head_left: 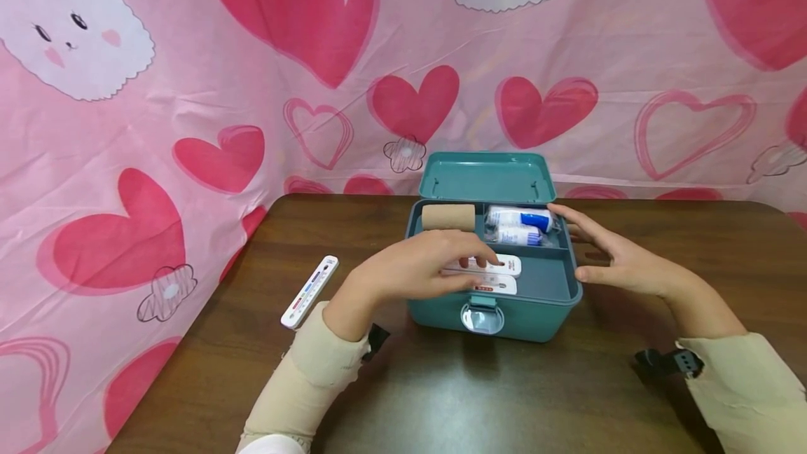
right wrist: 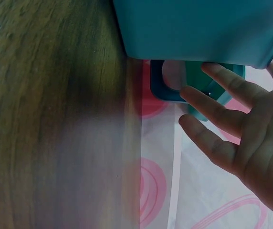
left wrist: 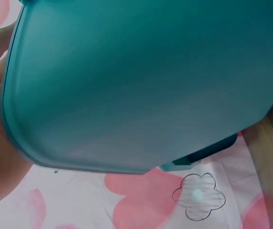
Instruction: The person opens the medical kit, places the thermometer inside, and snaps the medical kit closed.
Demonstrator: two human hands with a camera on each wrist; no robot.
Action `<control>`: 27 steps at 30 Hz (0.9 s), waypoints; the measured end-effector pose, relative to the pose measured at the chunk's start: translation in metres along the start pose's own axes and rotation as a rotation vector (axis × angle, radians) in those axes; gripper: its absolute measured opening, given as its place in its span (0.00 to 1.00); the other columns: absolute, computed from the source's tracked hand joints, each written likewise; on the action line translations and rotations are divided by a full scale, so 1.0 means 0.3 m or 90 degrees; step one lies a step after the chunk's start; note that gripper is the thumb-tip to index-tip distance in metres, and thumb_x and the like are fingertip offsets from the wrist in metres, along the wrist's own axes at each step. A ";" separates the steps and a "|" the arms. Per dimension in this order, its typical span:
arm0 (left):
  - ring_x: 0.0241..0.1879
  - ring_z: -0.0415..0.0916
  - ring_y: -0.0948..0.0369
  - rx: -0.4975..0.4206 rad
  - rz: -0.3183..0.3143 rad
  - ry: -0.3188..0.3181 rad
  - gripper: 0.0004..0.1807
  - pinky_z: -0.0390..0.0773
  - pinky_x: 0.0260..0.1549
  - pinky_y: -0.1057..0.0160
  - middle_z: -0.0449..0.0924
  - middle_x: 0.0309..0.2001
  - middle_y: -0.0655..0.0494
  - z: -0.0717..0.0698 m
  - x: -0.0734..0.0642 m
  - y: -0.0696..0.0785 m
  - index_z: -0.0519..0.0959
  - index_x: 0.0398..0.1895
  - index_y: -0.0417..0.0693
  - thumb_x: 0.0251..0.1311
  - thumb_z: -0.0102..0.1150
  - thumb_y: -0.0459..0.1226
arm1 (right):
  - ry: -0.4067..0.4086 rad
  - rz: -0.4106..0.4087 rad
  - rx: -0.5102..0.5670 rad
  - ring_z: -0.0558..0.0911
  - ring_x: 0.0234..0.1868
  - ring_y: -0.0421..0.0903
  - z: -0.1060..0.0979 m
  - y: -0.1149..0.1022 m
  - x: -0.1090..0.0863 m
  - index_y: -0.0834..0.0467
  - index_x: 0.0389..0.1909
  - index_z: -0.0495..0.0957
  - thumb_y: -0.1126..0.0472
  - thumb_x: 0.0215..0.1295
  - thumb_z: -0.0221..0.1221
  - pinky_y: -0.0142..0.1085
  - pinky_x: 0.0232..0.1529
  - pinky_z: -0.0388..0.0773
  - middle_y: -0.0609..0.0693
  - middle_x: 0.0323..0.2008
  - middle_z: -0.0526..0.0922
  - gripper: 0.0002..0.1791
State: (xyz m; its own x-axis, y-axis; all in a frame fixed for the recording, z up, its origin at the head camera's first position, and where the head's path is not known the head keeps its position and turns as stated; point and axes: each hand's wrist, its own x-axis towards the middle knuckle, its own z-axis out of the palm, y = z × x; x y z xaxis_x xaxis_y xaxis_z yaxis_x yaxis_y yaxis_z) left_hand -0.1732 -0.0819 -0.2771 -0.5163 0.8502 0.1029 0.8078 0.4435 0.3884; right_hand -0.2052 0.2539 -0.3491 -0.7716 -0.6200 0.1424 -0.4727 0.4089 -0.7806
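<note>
A teal toolbox-style case (head_left: 536, 321) stands on the table with its lid (head_left: 485, 177) raised at the back. My left hand (head_left: 419, 265) reaches over its front compartment, fingers loosely bent and thumb low. Beneath the fingertips, two white strip thermometers (head_left: 509, 266) lie side by side, partly hidden by the hand. My right hand (head_left: 621, 258) is at the case's right side, thumb and index finger by the rim, the other fingers spread. In the right wrist view, those straight fingers (right wrist: 215, 112) extend beside the teal wall (right wrist: 198, 33).
A brown roll (head_left: 448, 217) fills the back left compartment; wrapped white-and-blue rolls (head_left: 513, 226) sit in the back right one. Another strip thermometer (head_left: 309, 291) lies on the wooden table (head_left: 378, 384) left of the case. A clear latch (head_left: 482, 318) hangs at the front. Pink heart-patterned cloth (head_left: 466, 40) hangs behind.
</note>
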 end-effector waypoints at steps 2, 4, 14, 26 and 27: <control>0.51 0.76 0.66 0.021 0.004 0.014 0.19 0.75 0.58 0.69 0.83 0.53 0.60 -0.005 -0.009 0.004 0.79 0.59 0.51 0.65 0.62 0.43 | -0.001 0.002 0.001 0.58 0.70 0.72 -0.001 0.000 0.000 0.39 0.79 0.43 0.58 0.62 0.61 0.80 0.54 0.59 0.58 0.77 0.50 0.50; 0.49 0.76 0.67 0.041 0.009 0.031 0.19 0.76 0.56 0.70 0.83 0.51 0.60 -0.009 -0.020 0.009 0.80 0.57 0.51 0.65 0.63 0.43 | -0.001 0.004 0.001 0.58 0.71 0.72 -0.002 -0.001 0.001 0.39 0.79 0.43 0.58 0.61 0.61 0.80 0.54 0.59 0.58 0.78 0.50 0.50; 0.49 0.76 0.66 0.110 0.010 0.125 0.16 0.78 0.54 0.68 0.81 0.50 0.60 -0.032 -0.097 0.011 0.82 0.53 0.52 0.62 0.65 0.40 | -0.003 0.007 0.002 0.57 0.71 0.73 -0.005 0.001 0.008 0.38 0.79 0.43 0.60 0.60 0.61 0.81 0.53 0.59 0.57 0.78 0.49 0.51; 0.46 0.76 0.64 0.158 -0.044 0.170 0.16 0.81 0.49 0.66 0.82 0.47 0.59 -0.081 -0.201 -0.034 0.82 0.51 0.50 0.59 0.68 0.36 | -0.002 0.001 0.005 0.58 0.70 0.73 0.000 0.000 0.004 0.40 0.79 0.43 0.61 0.60 0.60 0.80 0.53 0.60 0.59 0.77 0.49 0.51; 0.46 0.77 0.64 0.161 -0.052 0.175 0.15 0.81 0.49 0.65 0.82 0.47 0.58 -0.087 -0.211 -0.038 0.83 0.50 0.49 0.59 0.68 0.36 | -0.001 0.002 0.006 0.58 0.70 0.73 0.000 0.000 0.004 0.40 0.79 0.43 0.61 0.59 0.60 0.80 0.53 0.60 0.59 0.77 0.49 0.51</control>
State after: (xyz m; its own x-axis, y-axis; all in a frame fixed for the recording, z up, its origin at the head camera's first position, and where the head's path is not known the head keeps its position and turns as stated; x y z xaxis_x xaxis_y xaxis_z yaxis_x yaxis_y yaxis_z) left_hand -0.1570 -0.1483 -0.2642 -0.6107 0.7171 0.3358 0.7882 0.5911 0.1711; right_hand -0.2062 0.2532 -0.3489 -0.7719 -0.6204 0.1390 -0.4666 0.4043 -0.7867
